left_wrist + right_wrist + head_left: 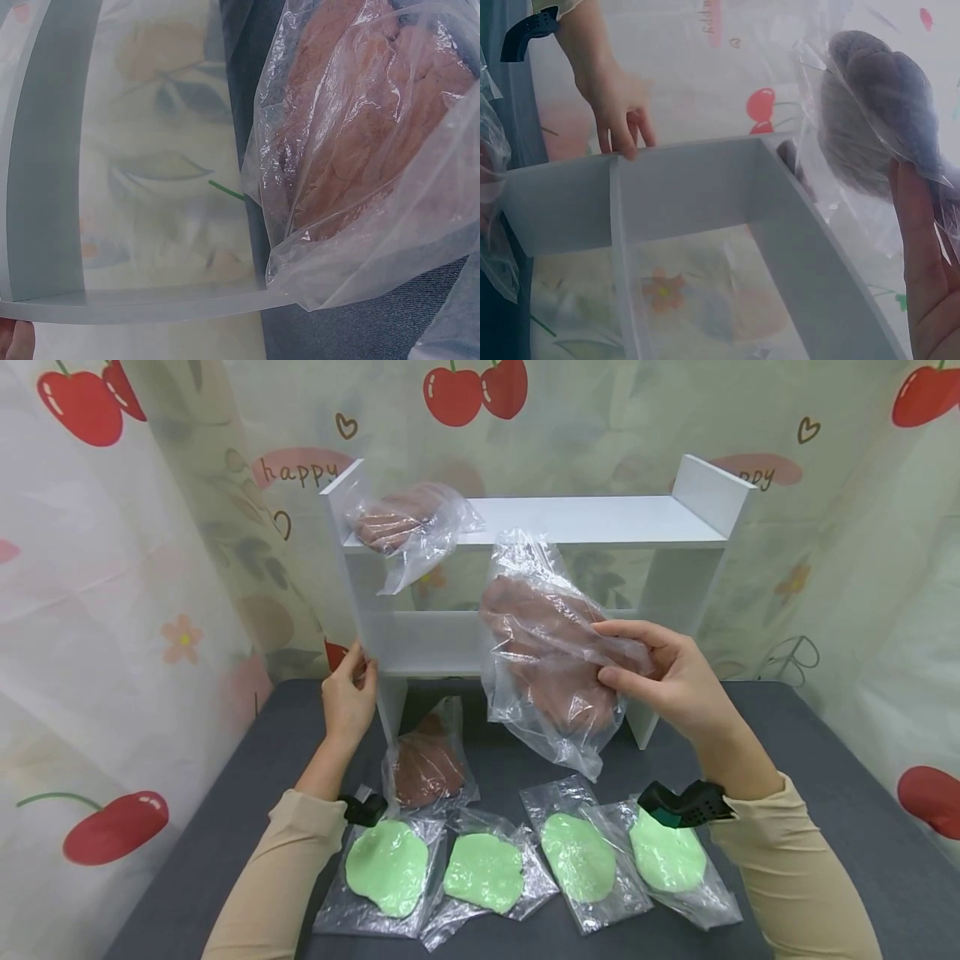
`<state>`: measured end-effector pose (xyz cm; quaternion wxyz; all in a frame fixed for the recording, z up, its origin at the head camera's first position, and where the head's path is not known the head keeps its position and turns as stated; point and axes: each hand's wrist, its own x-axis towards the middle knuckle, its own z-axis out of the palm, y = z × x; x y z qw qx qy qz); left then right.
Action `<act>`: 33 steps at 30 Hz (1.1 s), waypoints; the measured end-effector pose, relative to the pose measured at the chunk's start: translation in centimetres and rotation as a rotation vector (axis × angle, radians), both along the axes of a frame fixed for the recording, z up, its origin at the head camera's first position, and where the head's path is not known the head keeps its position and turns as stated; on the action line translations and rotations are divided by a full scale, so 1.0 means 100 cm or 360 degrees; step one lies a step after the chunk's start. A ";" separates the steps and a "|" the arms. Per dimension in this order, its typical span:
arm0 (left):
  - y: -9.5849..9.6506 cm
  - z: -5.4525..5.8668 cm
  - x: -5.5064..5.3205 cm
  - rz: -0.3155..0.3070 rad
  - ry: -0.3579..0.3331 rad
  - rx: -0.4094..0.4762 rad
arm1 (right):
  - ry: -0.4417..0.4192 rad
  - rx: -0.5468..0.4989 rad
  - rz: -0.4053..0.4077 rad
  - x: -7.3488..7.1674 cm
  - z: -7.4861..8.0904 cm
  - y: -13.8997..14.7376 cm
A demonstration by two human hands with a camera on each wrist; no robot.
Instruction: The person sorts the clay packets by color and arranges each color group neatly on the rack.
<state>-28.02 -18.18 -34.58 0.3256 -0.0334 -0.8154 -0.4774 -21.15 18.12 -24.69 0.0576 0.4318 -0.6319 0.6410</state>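
Bag of brown material (551, 652) is clamped between thumb and fingers of right hand (671, 677), in front of white shelf (592, 518). Left hand (348, 702), fingers slightly apart, touches the shelf's left side (another brown bag (401, 520) sits up top).

Cream cloth (585, 452) hangs across the back, printed with red cherries (453, 397) at the top centre, brown hearts (347, 427) and the word "happy" (300, 468) at upper left. Brighter, whiter cloth (97, 652) lines the left; pale cloth (885, 610) the right. Soft light falls on a dark grey table (787, 735) below. A thin looped cable (806, 667) shows at centre right.
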 end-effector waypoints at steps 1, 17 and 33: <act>0.000 0.000 0.000 0.0004 0.0002 -0.0003 | -0.0004 -0.0019 -0.0009 -0.001 0.001 0.000; 0.000 -0.001 -0.001 0.0021 0.0016 -0.0014 | -0.0079 -0.0065 -0.0196 -0.009 0.023 -0.010; 0.000 0.000 0.000 0.0009 -0.0002 -0.0012 | -0.0249 -0.0333 -0.0336 -0.033 0.053 -0.022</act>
